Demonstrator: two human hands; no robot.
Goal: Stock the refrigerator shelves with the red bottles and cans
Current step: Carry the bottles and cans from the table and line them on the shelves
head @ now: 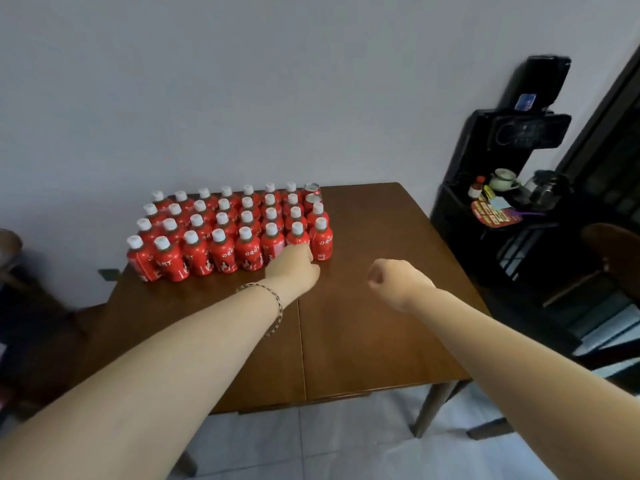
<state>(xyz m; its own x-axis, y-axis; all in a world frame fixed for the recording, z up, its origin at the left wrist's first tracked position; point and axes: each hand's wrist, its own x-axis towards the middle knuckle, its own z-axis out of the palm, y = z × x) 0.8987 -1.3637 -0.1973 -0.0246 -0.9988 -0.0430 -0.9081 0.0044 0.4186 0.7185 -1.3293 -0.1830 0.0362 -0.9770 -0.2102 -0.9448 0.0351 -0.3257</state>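
The red bottles [221, 251] stand upright with white caps in 4 tight rows on the far left part of the brown table [363, 323], close to the wall. 2 red cans [311, 189] sit at the far right corner of that block, one just behind the other.

The left hand [294, 266] reaches out to the near row and presses up against the lower part of the second bottle from the right [297, 233]. Its knuckles face me and its fingers are hidden on the far side, so I cannot tell whether it really grips that bottle or only touches it. A thin bracelet [277, 306] hangs round the left wrist.

The right hand [391, 278] hovers over bare table to the right of the bottles, well apart from them, curled into a loose fist with nothing in it.

Further right, beside the table, a black stand [502, 140] carries a pale teapot [502, 178] and a glass kettle [543, 190]
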